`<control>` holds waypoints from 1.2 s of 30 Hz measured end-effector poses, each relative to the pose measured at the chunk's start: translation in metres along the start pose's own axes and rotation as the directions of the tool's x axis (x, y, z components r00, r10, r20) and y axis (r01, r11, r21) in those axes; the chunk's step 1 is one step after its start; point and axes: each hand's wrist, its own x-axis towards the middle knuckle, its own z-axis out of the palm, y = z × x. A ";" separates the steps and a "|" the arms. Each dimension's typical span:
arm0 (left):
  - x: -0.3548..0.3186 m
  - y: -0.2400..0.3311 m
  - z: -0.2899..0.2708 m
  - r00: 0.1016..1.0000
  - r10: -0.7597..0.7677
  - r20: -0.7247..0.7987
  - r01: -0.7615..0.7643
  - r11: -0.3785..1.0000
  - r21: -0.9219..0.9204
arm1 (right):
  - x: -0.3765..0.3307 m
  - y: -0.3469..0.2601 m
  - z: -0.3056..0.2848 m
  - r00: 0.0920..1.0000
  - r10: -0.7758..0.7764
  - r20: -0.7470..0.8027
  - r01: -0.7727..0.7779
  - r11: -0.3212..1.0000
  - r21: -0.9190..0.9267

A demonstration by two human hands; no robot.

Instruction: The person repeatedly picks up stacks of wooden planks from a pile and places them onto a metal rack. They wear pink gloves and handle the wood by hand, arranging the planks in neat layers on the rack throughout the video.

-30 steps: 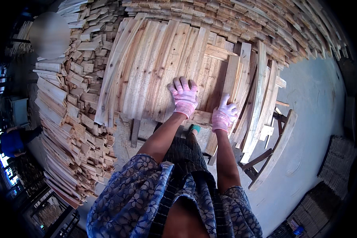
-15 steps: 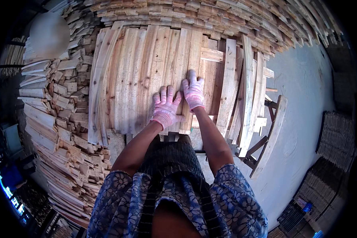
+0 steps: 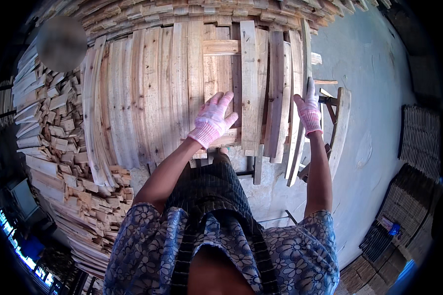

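- Left: a pile of short offcuts (image 3: 59,130) stands beside the row of planks (image 3: 147,93), which lie edge to edge; they look stiff and dry, probably rough enough to splinter.
- Centre: the gloved left hand (image 3: 214,120) is palm-down at the row's right edge, fingers loosely spread, with nothing visible in it; whether it presses on wood I cannot tell. Above it, a crosspiece (image 3: 221,47) spans a gap.
- Right of that: several loose boards (image 3: 249,88), each likely light, best taken by the long edges near mid-length.
- Farther right: the narrow outer board (image 3: 307,49), with the right hand (image 3: 308,113) at its edge, thumb apart; how firmly it grips, I cannot tell.
- No writing is legible on the wood.
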 end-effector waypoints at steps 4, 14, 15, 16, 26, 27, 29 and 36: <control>0.072 0.072 0.046 0.980 -0.198 -0.013 0.196 0.977 -0.087 | -0.006 0.048 0.010 0.989 0.147 0.030 -0.132 0.946 -0.295; 0.080 0.108 0.082 0.971 -0.167 -0.172 0.184 0.979 0.086 | -0.011 -0.049 0.045 0.994 -0.108 0.011 0.105 0.923 -0.371; 0.075 0.110 0.078 0.976 -0.126 -0.180 0.145 0.985 0.095 | -0.010 -0.054 0.058 0.998 -0.057 -0.001 0.051 0.891 -0.450; 0.071 0.101 0.073 0.962 -0.141 -0.233 0.170 0.979 0.110 | -0.012 -0.066 0.064 1.000 0.009 -0.009 -0.013 0.855 -0.518; 0.076 0.017 0.063 0.861 0.026 -0.508 0.305 0.773 0.557 | -0.020 -0.044 0.076 0.994 0.075 -0.078 -0.096 0.945 -0.313; 0.074 0.014 0.061 0.854 0.051 -0.517 0.268 0.809 0.523 | -0.016 -0.037 0.079 0.995 0.073 -0.070 -0.089 0.957 -0.275; 0.057 0.005 0.027 0.781 -0.047 -0.622 0.269 0.925 0.268 | -0.020 -0.040 0.088 0.997 0.026 -0.076 -0.040 0.981 -0.192; 0.017 -0.026 -0.016 0.902 -0.018 -0.430 0.057 0.995 0.078 | -0.024 -0.146 0.169 0.971 -0.210 0.109 0.194 0.971 0.141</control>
